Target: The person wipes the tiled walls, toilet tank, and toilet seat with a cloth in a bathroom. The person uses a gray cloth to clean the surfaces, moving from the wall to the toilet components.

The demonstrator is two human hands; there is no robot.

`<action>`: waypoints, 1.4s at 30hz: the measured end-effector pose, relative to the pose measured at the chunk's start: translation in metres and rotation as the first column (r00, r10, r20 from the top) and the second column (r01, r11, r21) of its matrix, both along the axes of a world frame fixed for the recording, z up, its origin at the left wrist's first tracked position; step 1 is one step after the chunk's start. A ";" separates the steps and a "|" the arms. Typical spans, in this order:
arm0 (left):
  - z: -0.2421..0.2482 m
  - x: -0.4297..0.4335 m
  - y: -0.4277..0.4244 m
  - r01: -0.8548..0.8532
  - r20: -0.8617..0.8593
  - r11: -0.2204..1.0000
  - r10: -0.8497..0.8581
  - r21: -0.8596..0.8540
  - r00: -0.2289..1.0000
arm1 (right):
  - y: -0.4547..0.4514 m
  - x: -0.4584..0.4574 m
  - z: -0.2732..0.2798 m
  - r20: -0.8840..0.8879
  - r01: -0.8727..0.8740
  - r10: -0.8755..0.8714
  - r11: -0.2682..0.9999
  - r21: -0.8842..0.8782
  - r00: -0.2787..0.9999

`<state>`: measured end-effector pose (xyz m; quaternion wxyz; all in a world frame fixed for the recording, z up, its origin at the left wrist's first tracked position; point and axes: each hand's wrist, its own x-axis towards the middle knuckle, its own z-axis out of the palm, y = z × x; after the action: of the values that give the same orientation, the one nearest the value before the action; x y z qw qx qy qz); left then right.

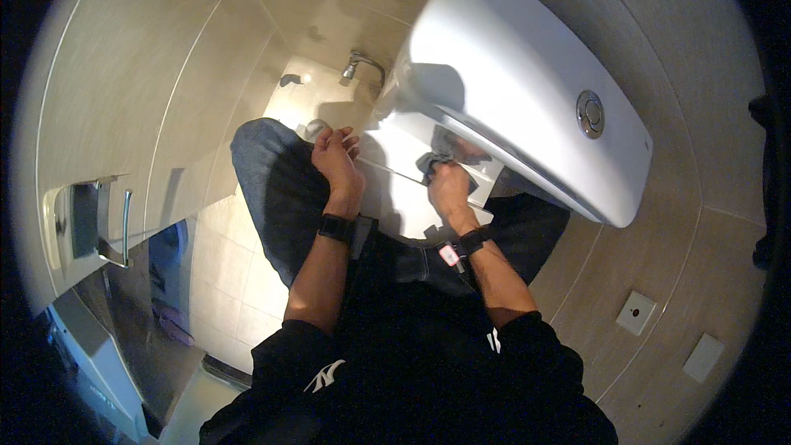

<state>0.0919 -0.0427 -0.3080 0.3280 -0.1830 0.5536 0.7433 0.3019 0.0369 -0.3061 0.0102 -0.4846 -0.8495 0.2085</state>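
Observation:
A dark grey cloth (431, 162) is bunched in my right hand (449, 190), low behind the toilet's closed lid (395, 207) and beneath the overhanging front of the white cistern (494, 43). The cloth's underside is hidden by my fingers. To the left of the lid hangs my left hand (337, 153), fingers loosely curled and apart, holding nothing. A small round pale object (316, 130) shows just behind its fingertips; what it is cannot be made out. My knees straddle the toilet.
A chrome angle valve (350, 68) with a hose is beside the cistern. A dark scrap (290, 80) lies on the tiled floor. On the left wall is a paper holder (86, 222) with a protruding metal bar (127, 228). The cistern bears a round flush button (590, 114).

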 end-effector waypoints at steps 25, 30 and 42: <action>-0.044 -0.002 -0.014 -0.010 -0.100 0.982 -0.009 -0.187 0.995 | 0.018 -0.034 0.004 -0.058 -0.353 0.349 0.926 -0.132 0.935; -0.016 -0.001 -0.014 -0.021 0.054 0.993 0.027 -0.114 0.998 | 0.009 -0.011 0.019 -0.008 -0.325 0.325 0.946 0.009 0.946; -0.014 -0.002 -0.005 0.096 0.063 0.961 -0.082 -0.259 0.995 | 0.010 -0.121 -0.001 -0.094 -0.446 0.453 0.891 0.087 0.886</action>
<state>0.0896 -0.0472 -0.3217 0.3482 -0.2188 0.6458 0.6433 0.1811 0.0465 -0.3066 0.0244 -0.2616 -0.9429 0.2049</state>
